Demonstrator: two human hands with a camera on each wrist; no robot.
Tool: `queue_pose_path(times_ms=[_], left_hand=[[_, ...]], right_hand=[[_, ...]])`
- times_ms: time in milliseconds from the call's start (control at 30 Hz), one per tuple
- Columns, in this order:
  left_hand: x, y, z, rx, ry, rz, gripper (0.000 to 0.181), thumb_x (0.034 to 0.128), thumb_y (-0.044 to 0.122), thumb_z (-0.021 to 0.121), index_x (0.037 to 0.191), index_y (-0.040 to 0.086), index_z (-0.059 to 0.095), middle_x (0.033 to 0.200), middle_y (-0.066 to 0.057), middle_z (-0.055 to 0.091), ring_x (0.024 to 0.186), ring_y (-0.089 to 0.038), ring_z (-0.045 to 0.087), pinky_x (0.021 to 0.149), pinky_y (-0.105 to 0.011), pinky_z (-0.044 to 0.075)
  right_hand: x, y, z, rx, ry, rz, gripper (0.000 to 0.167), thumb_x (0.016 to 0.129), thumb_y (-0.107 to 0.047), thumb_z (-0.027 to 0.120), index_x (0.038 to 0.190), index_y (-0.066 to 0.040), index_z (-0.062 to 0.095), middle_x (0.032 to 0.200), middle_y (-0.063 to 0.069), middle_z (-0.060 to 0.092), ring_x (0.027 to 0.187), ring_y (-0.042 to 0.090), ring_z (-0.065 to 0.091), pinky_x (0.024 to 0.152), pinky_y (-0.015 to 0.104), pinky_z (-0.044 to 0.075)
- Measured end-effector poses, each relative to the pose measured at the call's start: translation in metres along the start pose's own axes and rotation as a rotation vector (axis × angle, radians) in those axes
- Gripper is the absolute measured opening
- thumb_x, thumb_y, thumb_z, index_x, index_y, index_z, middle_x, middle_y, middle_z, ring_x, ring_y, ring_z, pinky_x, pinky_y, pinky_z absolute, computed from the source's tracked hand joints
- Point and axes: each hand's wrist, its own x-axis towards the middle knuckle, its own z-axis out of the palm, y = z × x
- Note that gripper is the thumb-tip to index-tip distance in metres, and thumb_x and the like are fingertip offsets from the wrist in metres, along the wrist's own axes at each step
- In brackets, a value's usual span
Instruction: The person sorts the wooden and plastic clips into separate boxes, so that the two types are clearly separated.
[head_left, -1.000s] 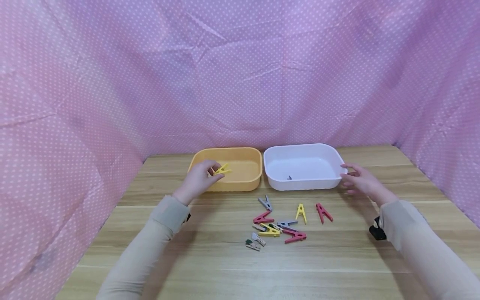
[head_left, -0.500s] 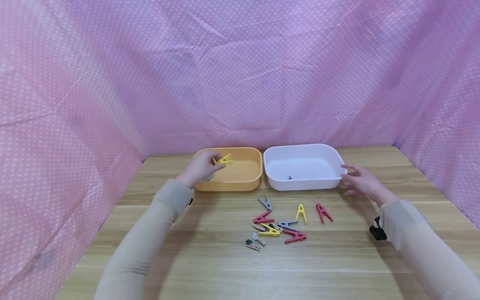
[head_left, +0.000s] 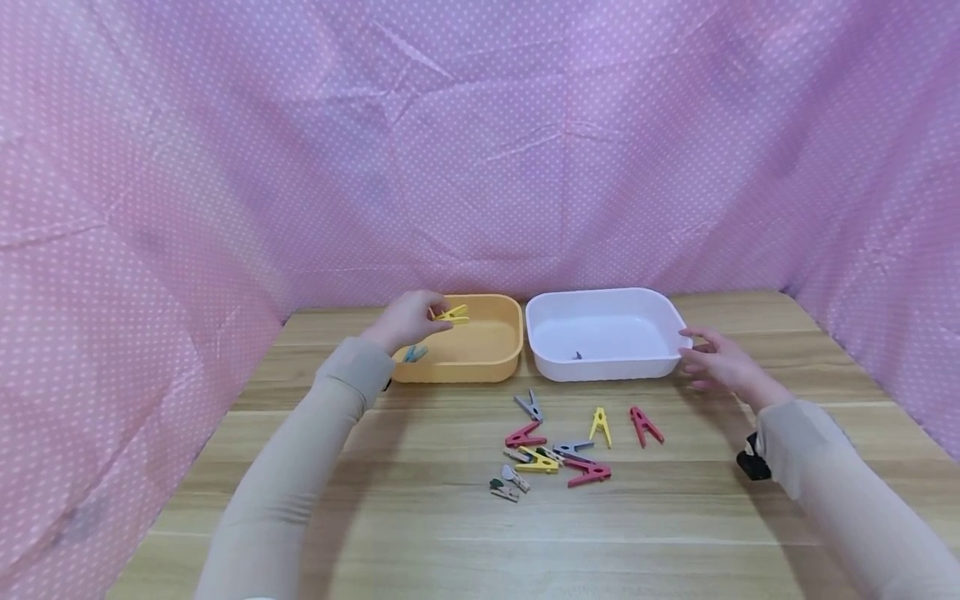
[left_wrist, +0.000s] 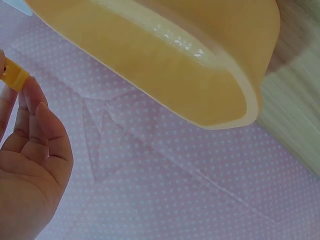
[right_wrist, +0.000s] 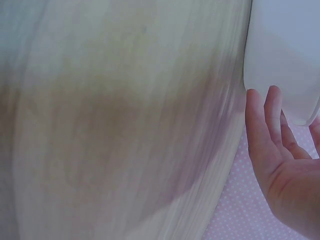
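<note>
My left hand (head_left: 408, 319) pinches a yellow clothespin (head_left: 454, 315) above the left part of the orange bin (head_left: 480, 372). In the left wrist view, the end of that clothespin (left_wrist: 15, 76) shows between the fingertips at the left edge. A bluish clothespin (head_left: 416, 354) lies in the orange bin, below the hand. My right hand (head_left: 722, 365) has its fingers extended at the right end of the white bin (head_left: 607, 371). In the right wrist view, the fingertips (right_wrist: 253, 95) meet the white bin's wall. A small dark piece (head_left: 577, 356) lies inside the white bin.
On the wooden table, in front of the bins, lie a yellow clothespin (head_left: 600, 426), a red clothespin (head_left: 645, 425), a grey clothespin (head_left: 529, 406) and a loose pile with several more, including a small wooden clothespin (head_left: 504, 490). A pink dotted cloth (head_left: 480, 167) hangs behind.
My left hand has moved up and slightly right with the yellow clothespin, away from the front of the orange bin, uncovering the bluish clothespin. My right hand has stayed at the white bin.
</note>
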Motion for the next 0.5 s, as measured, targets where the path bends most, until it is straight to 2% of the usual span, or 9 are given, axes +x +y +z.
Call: queue_pose_path(times_ms=[200,300,333,500], left_hand=[[-0.0014,-0.0026,0.0009,-0.014,-0.017,-0.022,0.031,0.0909,0.019,0.064,0.116,0.002,0.06,0.107,-0.012,0.062,0.094,-0.025,0.06,0.085,-0.038,0.051],[-0.0017,-0.0031,0.0017,-0.01,-0.01,-0.022,0.03,0.0913,0.019,0.063,0.116,0.002,0.06,0.108,-0.012,0.062,0.095,-0.025,0.06,0.085,-0.038,0.051],[-0.0016,-0.003,0.0018,-0.008,-0.006,-0.02,0.03,0.0913,0.02,0.063,0.116,0.002,0.06,0.108,-0.012,0.062,0.095,-0.025,0.06,0.084,-0.038,0.051],[-0.0026,-0.0008,0.0006,0.001,0.009,-0.012,0.029,0.0911,0.02,0.064,0.114,0.003,0.061,0.106,-0.012,0.063,0.094,-0.025,0.06,0.083,-0.038,0.051]], right_hand=[[0.0044,0.0091,-0.0037,0.036,-0.011,-0.032,0.073,0.094,-0.04,0.055,0.146,-0.001,0.021,0.135,0.044,0.026,0.091,0.017,0.061,0.075,0.034,0.057],[0.0036,0.0061,-0.0025,0.022,0.0,-0.02,0.067,0.098,-0.034,0.05,0.146,0.0,0.018,0.136,0.043,0.026,0.094,0.022,0.061,0.076,0.035,0.057],[0.0027,0.0036,-0.0011,0.0,0.002,-0.006,0.068,0.099,-0.032,0.047,0.146,0.003,0.013,0.139,0.043,0.022,0.098,0.023,0.06,0.078,0.035,0.056],[0.0019,-0.0001,0.0007,-0.019,0.012,0.009,0.06,0.102,-0.025,0.041,0.146,0.003,0.012,0.14,0.043,0.02,0.105,0.032,0.058,0.081,0.038,0.056]])
